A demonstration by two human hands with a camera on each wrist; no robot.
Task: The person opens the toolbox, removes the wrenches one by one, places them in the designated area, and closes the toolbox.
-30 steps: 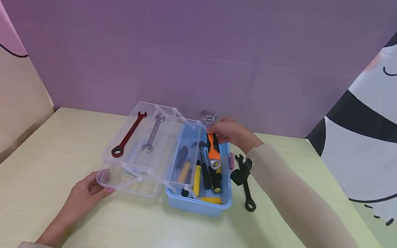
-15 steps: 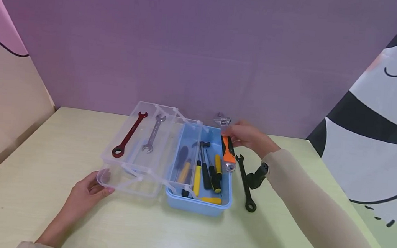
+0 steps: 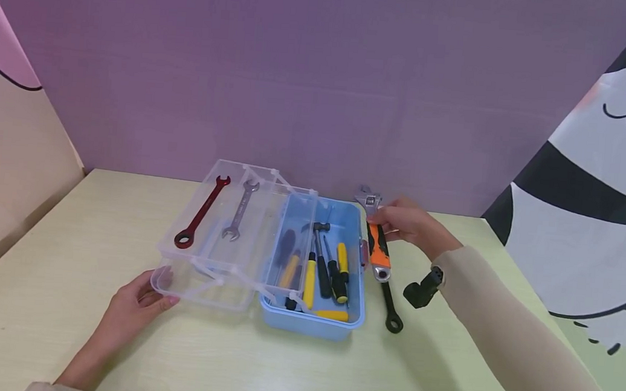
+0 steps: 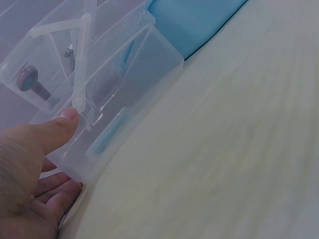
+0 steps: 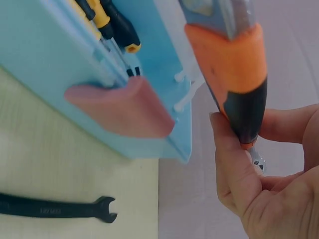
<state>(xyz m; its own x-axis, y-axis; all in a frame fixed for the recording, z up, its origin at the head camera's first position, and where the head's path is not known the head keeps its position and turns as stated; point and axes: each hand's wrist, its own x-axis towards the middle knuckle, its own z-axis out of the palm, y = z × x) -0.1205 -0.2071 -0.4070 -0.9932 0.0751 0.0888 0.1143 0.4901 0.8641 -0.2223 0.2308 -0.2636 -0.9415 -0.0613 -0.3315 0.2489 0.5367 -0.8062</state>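
Note:
My left hand (image 3: 133, 304) grips the near left corner of a clear plastic toolbox lid (image 4: 154, 55), thumb on top and fingers below. The lid is swung out to the left of the blue toolbox (image 3: 309, 325). To the right of the box, my right hand (image 3: 411, 225) pinches an adjustable wrench (image 3: 379, 248) near its silver head. Its orange and black handle hangs toward me, overlapping a black combination wrench (image 3: 392, 316) on the table in the head view. In the right wrist view, the adjustable wrench's handle (image 5: 229, 64) is beside the box, above its pink latch (image 5: 119, 112).
A red wrench (image 3: 201, 213) and a silver wrench (image 3: 241, 210) lie on the clear lid. Inside the box are a small hammer (image 3: 322, 275), a black and yellow screwdriver (image 3: 337, 279) and several yellow-handled tools. A purple wall (image 3: 320, 87) rises behind the table.
My right hand has carried the adjustable wrench rightward, from over the toolbox to beyond its right side. My left hand has kept its hold on the lid.

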